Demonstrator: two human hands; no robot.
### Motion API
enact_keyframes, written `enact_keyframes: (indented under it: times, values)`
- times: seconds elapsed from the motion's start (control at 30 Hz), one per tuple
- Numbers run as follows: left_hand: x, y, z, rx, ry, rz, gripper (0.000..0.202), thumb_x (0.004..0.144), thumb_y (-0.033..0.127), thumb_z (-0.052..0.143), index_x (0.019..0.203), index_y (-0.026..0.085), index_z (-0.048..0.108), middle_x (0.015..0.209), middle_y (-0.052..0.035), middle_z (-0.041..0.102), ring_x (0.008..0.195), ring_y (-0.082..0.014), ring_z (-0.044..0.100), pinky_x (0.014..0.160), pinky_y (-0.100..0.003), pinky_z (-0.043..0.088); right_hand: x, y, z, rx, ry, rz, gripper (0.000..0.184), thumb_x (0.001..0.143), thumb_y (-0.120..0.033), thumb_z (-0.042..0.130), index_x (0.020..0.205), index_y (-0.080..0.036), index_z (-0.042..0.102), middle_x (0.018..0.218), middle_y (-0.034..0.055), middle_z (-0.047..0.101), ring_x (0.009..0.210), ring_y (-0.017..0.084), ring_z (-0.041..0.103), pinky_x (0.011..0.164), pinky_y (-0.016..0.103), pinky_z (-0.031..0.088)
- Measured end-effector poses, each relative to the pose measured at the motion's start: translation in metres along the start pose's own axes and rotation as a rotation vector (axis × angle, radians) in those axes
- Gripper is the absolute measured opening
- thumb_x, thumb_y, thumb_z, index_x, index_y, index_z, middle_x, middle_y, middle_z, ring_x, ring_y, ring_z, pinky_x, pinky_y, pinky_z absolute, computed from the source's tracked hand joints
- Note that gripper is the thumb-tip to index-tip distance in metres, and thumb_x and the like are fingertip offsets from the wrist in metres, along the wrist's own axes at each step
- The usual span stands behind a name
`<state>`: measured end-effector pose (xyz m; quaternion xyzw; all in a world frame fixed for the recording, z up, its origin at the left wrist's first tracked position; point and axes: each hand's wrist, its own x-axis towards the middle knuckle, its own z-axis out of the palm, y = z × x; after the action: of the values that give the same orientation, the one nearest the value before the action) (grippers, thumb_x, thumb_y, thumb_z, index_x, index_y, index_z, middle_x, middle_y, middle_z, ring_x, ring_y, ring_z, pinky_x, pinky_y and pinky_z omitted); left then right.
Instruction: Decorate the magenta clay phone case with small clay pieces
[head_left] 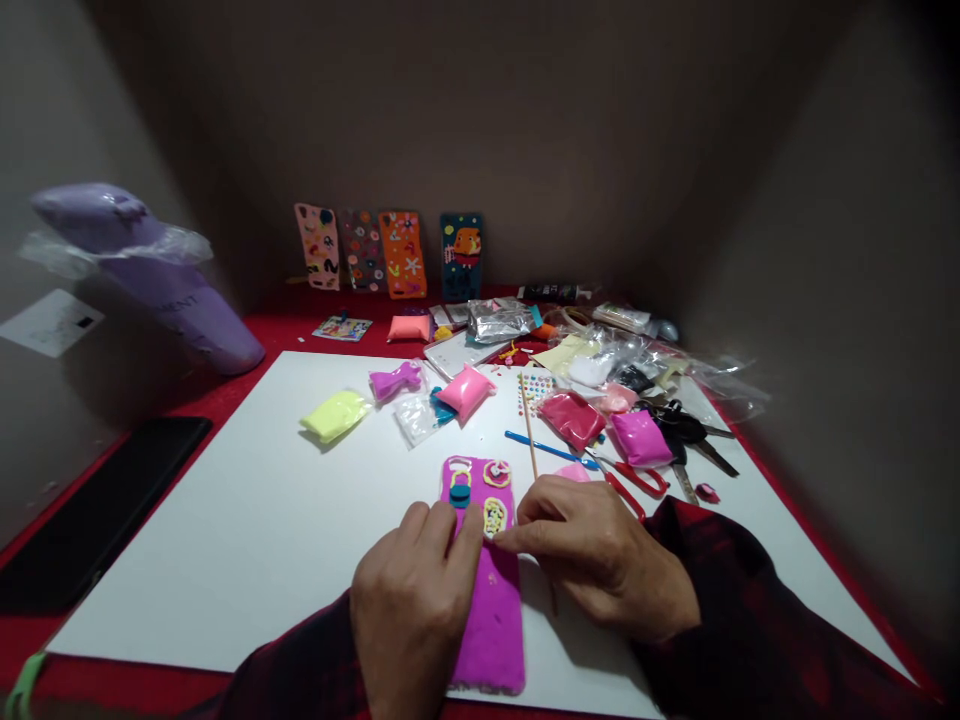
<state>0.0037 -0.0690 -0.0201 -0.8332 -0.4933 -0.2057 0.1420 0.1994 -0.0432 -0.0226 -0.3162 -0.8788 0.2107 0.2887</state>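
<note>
A magenta clay-covered phone case lies upright before me on the white board. At its top are a yellow-edged camera opening, a teal piece, a round pink-and-cream piece and a cream oval piece with small coloured bits. My left hand is closed over the case's left side, fingertips bent onto it below the teal piece. A thin wooden stick passes through my right hand, whose curled fingers hold it. That hand's index fingertip touches the oval's lower edge.
Clay packets, yellow, pink and magenta, lie beyond the case. Red-handled scissors, a blue tool, gem stickers and keys sit right. Decorated cases lean against the back wall.
</note>
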Motion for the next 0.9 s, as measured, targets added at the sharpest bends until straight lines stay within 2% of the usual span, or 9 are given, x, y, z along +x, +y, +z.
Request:
enact_keyframes:
  times: [0.13,0.23,0.33,0.4,0.6,0.77,0.9]
  values:
    - [-0.0011,-0.0008,0.0006,-0.020,0.015,-0.022,0.020,0.083,0.012,0.053,0.098,0.020,0.064,0.068,-0.0017,0.056,0.061,-0.0188,0.051,0.050,-0.029,0.029,-0.0006,0.0007,0.0006,-0.001,0.004,0.002,0.039,0.074,-0.005,0.045,0.102,-0.020,0.068,0.077,0.0058,0.059,0.069,0.016,0.052,0.058,0.028,0.036]
    - [-0.0013,-0.0022,-0.0005,-0.112,-0.013,-0.079,0.013,0.083,0.013,0.052,0.083,0.018,0.064,0.067,-0.0018,0.055,0.062,-0.0185,0.051,0.051,-0.030,0.031,-0.0005,0.0014,0.0011,0.000,0.003,-0.005,0.040,0.073,-0.005,0.045,0.102,-0.020,0.068,0.078,0.0058,0.059,0.070,0.016,0.052,0.058,0.027,0.036]
    - [-0.0003,-0.0032,-0.0015,-0.246,-0.037,-0.129,0.018,0.085,0.014,0.049,0.070,0.018,0.059,0.066,-0.0020,0.054,0.064,-0.0180,0.050,0.054,-0.030,0.033,-0.0010,0.0020,0.0017,0.002,-0.006,-0.006,0.041,0.072,-0.005,0.045,0.102,-0.020,0.067,0.078,0.0056,0.059,0.071,0.016,0.052,0.058,0.028,0.036]
    - [0.0005,-0.0034,-0.0016,-0.299,-0.050,-0.148,0.020,0.086,0.015,0.048,0.068,0.018,0.057,0.066,-0.0020,0.054,0.065,-0.0181,0.049,0.056,-0.030,0.034,-0.0015,0.0023,0.0020,0.001,-0.010,-0.006,0.041,0.072,-0.005,0.045,0.103,-0.020,0.067,0.079,0.0054,0.059,0.071,0.016,0.052,0.059,0.028,0.036]
    - [0.0016,-0.0043,-0.0005,-0.382,-0.106,-0.177,0.018,0.086,0.017,0.048,0.071,0.018,0.058,0.070,-0.0026,0.055,0.071,-0.0199,0.045,0.060,-0.032,0.034,-0.0014,0.0031,0.0027,-0.003,0.002,-0.004,0.040,0.074,-0.005,0.045,0.103,-0.021,0.066,0.080,0.0050,0.059,0.071,0.016,0.052,0.059,0.028,0.034]
    - [0.0028,-0.0061,-0.0008,-0.464,-0.169,-0.145,0.015,0.085,0.010,0.046,0.081,0.017,0.058,0.079,-0.0046,0.056,0.078,-0.0212,0.043,0.068,-0.036,0.036,-0.0029,0.0024,0.0031,-0.001,0.002,-0.013,0.040,0.074,-0.005,0.046,0.104,-0.020,0.066,0.080,0.0050,0.059,0.072,0.016,0.051,0.059,0.028,0.034]
    - [0.0053,-0.0068,0.0004,-0.486,-0.177,-0.123,0.015,0.087,0.013,0.046,0.084,0.018,0.059,0.080,-0.0051,0.056,0.079,-0.0214,0.043,0.069,-0.036,0.036,-0.0035,0.0029,0.0030,0.000,-0.019,0.000,0.041,0.074,-0.005,0.046,0.106,-0.022,0.066,0.080,0.0047,0.059,0.072,0.016,0.051,0.060,0.028,0.034]
